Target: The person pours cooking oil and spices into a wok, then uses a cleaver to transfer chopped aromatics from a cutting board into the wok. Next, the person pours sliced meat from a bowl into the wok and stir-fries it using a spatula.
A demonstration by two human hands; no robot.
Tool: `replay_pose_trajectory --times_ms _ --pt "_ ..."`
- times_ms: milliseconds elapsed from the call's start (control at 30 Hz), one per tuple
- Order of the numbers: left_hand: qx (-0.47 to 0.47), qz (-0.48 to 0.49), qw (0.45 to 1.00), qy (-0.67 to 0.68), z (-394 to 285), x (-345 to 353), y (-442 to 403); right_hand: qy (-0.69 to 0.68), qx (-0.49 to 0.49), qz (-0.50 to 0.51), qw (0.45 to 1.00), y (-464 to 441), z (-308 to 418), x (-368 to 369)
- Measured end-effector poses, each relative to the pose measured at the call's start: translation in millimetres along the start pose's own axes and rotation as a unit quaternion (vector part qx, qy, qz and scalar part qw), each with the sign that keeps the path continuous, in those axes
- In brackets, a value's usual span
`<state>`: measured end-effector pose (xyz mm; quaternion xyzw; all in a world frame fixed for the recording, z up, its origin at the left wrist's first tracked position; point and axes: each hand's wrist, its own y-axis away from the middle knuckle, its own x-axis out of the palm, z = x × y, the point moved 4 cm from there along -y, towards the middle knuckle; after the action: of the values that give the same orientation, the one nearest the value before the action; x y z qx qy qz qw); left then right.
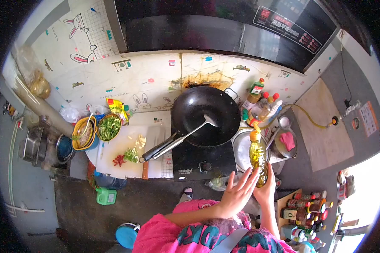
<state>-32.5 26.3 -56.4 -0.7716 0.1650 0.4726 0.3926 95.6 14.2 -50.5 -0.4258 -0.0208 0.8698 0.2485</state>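
Observation:
An oil bottle (257,158) with yellow oil and an orange cap stands upright in my right hand (264,187), which is wrapped round its lower part. The cap's lid appears flipped up. My left hand (240,189) is open, its fingers stretched out close beside the bottle; I cannot tell whether they touch it. Left of the bottle a black wok (202,107) sits on the gas stove (203,166). A metal spatula (179,138) rests in the wok, its handle lying along the wok's handle (159,147).
A white cutting board (109,145) holds chopped red, green and pale pieces, with a knife (145,169) at its right. Beyond it stand a bowl of greens (109,127) and a yellow basket (82,145). Right of the stove are a metal basin (242,147), a pot (278,149) and sauce bottles (257,86).

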Motion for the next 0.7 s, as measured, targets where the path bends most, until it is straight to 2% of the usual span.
replay_pose_trajectory --times_ms 233,400,700 --pt "0.002 0.007 1.0 0.003 -4 0 0 -0.003 0.01 0.001 1.0 3 -4 -3" --pt "-0.009 0.01 1.0 0.016 -1 -3 -5 0.047 -0.013 0.002 0.999 -6 2 -6" --pt "-0.056 -0.04 0.998 0.009 29 -25 -31 0.104 -0.041 0.039 0.993 -54 42 -1"
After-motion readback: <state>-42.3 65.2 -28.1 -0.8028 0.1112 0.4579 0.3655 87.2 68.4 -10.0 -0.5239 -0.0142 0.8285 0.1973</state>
